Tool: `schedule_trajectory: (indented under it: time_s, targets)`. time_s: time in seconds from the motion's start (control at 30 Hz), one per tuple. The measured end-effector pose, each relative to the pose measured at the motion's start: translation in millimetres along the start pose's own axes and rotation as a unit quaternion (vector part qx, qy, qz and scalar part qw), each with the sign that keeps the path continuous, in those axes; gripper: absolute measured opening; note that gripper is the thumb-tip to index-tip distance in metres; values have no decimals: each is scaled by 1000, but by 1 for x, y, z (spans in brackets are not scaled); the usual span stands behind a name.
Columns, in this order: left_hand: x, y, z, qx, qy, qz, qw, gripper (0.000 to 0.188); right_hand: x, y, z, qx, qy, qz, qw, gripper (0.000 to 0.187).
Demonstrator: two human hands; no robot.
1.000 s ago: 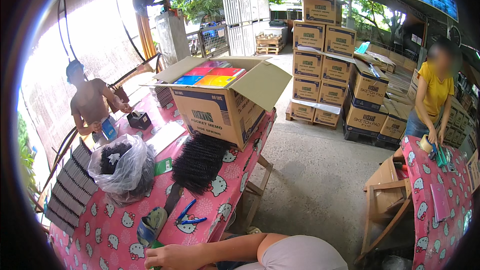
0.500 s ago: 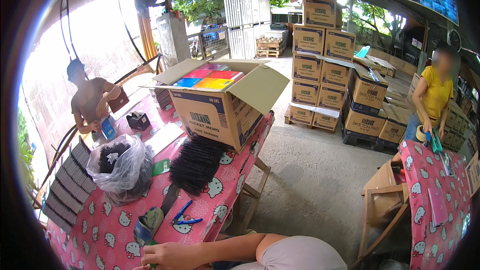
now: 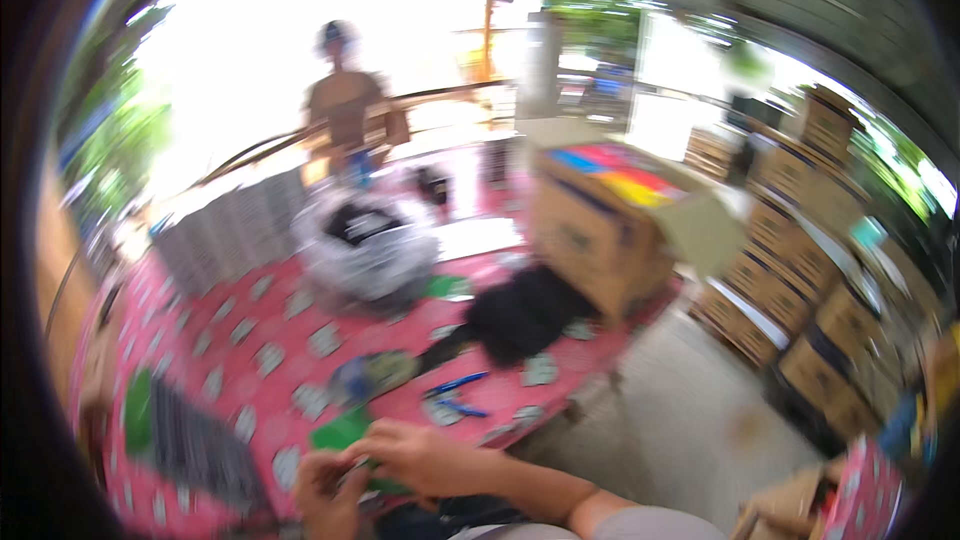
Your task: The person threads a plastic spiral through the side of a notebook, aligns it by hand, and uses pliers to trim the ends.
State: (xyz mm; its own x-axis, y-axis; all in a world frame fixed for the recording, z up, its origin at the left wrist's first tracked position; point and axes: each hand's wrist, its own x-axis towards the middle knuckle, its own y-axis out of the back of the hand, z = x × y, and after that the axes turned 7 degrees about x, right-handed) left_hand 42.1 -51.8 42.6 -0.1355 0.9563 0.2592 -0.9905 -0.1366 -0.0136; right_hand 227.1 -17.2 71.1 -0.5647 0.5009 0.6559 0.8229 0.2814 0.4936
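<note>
The picture is smeared by motion. My left hand (image 3: 328, 492) and my right hand (image 3: 415, 455) meet at the lower middle, over the near edge of the table. Fingers of both are closed on a green cover (image 3: 342, 429), flat and card-like; whether pages are attached I cannot make out. Just beyond lie a bluish patterned item (image 3: 372, 378) and blue-handled pliers (image 3: 457, 382). Farther off is a pile of black spiral coils (image 3: 525, 315). A clear plastic bag (image 3: 365, 265) bulges with more black coils.
Notebooks stand in a row (image 3: 235, 230) at the table's far left; another stack (image 3: 200, 445) lies nearer. An open carton (image 3: 590, 230) holds colourful pads. Across the table is a person (image 3: 347, 105). Stacked cartons (image 3: 780, 250) rise at right. The pink tablecloth (image 3: 250, 310) covers the table.
My view has swung left, so the table and carton sit farther right. My left hand has come into clear sight beside the right, with the green cover between them.
</note>
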Motion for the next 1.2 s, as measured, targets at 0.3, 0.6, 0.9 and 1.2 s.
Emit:
schedule_trajectory:
  time_s: [0.3, 0.6, 0.9, 1.2]
  targets:
    - [-11, 74, 35, 46, -367, 269, 889, 33, 56, -11, 17, 62, -43, -105, 992, 33]
    - [77, 201, 39, 78, -193, 455, 866, 37, 277, -77, 25, 590, -47, 125, 796, 33]
    - [87, 201, 35, 39, -202, 398, 894, 43, 409, -88, -9, 204, 106, -395, 890, 35]
    - [83, 203, 42, 30, -194, 425, 884, 38, 349, -157, 26, 264, 54, -154, 951, 27]
